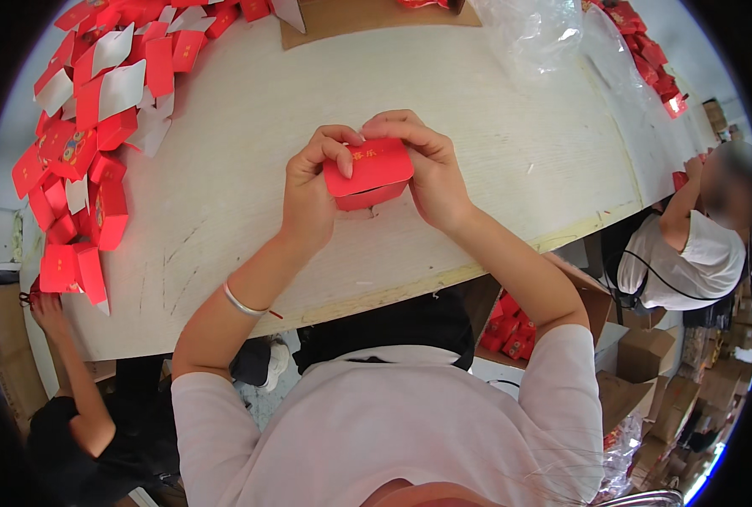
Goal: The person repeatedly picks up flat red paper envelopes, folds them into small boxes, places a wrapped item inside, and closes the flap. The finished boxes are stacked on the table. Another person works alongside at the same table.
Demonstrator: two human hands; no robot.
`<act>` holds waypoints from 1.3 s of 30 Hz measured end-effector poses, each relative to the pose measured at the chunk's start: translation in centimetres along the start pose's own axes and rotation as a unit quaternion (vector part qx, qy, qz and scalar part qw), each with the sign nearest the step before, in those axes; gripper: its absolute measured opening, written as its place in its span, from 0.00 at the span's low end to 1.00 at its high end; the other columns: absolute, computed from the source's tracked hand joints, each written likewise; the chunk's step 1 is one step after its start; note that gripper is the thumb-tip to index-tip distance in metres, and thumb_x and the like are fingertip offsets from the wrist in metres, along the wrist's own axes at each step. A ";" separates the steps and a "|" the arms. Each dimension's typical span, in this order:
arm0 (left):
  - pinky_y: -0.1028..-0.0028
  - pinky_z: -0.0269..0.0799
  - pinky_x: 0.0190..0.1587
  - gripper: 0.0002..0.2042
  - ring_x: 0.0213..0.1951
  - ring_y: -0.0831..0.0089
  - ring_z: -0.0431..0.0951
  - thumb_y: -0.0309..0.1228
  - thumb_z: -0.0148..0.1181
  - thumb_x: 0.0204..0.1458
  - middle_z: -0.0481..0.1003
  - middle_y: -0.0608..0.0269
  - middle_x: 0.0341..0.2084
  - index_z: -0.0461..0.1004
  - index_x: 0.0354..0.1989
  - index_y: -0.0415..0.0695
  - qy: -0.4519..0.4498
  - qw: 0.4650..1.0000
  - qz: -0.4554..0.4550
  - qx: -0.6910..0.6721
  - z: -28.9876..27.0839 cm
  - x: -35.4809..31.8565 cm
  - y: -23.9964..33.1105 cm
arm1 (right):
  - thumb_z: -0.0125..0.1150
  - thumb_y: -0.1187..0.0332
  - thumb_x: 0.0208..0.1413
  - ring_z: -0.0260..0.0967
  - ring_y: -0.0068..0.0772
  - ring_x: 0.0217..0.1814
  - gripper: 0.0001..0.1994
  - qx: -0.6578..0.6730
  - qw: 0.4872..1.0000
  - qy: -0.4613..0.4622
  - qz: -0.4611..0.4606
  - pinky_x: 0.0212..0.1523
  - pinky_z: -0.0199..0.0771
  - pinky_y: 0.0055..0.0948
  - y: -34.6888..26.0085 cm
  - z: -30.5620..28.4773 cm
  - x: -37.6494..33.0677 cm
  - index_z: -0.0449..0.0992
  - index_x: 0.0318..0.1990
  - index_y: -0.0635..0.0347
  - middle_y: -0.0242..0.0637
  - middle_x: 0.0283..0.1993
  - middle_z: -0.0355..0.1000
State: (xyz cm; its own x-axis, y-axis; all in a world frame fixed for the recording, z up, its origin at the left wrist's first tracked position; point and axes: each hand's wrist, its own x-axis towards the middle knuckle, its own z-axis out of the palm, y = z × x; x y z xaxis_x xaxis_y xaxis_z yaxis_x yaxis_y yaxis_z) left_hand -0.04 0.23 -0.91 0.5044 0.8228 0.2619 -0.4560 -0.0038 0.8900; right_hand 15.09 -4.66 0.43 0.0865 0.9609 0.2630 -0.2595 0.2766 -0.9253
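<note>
Between my two hands, above the middle of the pale table, is a small red gift box (371,176) with gold print on its top. Its lid flap lies nearly down, with a thin dark gap along the edge facing me. My left hand (318,173) grips its left side, the thumb resting on top. My right hand (422,160) wraps round the right side and far edge, its fingers curled close to the left fingertips. The far side of the box is partly hidden by my fingers.
A heap of red boxes (97,110), some with white flaps raised, covers the table's (241,194) left end. Beyond my hands stand a cardboard carton (376,25) and clear plastic film (532,34). Co-workers sit left and right. An open carton of red boxes (509,328) stands beneath my right arm.
</note>
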 end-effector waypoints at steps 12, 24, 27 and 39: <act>0.68 0.63 0.53 0.12 0.50 0.63 0.67 0.26 0.55 0.50 0.66 0.53 0.49 0.69 0.43 0.41 -0.071 0.975 0.073 0.198 -0.5 -1.1 2.5 | 0.48 0.78 0.51 0.65 0.38 0.48 0.13 -0.140 0.984 -0.069 -0.088 0.49 0.66 0.30 -0.9 -0.7 -0.6 0.74 0.43 0.64 0.41 0.47 0.66; 0.67 0.67 0.50 0.11 0.50 0.56 0.70 0.29 0.53 0.53 0.68 0.49 0.50 0.69 0.45 0.41 -0.162 0.869 0.236 0.403 -2.3 -0.1 2.3 | 0.49 0.73 0.56 0.60 0.47 0.58 0.17 -0.400 0.884 -0.227 -0.081 0.54 0.65 0.36 -4.8 -1.6 -0.4 0.67 0.54 0.63 0.48 0.57 0.61; 0.65 0.69 0.49 0.12 0.49 0.55 0.70 0.25 0.59 0.47 0.70 0.52 0.48 0.71 0.41 0.43 -0.179 0.832 0.305 0.428 -2.7 0.0 2.0 | 0.51 0.74 0.55 0.60 0.49 0.57 0.18 -0.432 0.862 -0.232 -0.125 0.54 0.65 0.37 -4.3 -2.3 -0.3 0.67 0.54 0.62 0.49 0.57 0.60; 0.60 0.70 0.47 0.13 0.48 0.51 0.71 0.21 0.67 0.37 0.71 0.53 0.44 0.69 0.30 0.42 -0.165 0.818 0.335 0.438 -3.0 -0.3 1.3 | 0.60 0.74 0.45 0.61 0.52 0.56 0.22 -0.520 0.814 -0.149 -0.212 0.51 0.66 0.37 -1.9 -1.4 -1.8 0.69 0.52 0.58 0.51 0.57 0.60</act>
State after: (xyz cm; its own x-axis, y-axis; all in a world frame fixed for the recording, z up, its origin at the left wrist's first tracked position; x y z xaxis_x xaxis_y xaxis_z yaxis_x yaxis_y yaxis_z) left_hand -3.04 1.70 -0.94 0.5931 0.2721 0.7578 -0.0831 -0.9154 0.3938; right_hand 16.75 -6.89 1.31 -0.3217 0.7852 0.5291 0.7009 0.5732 -0.4244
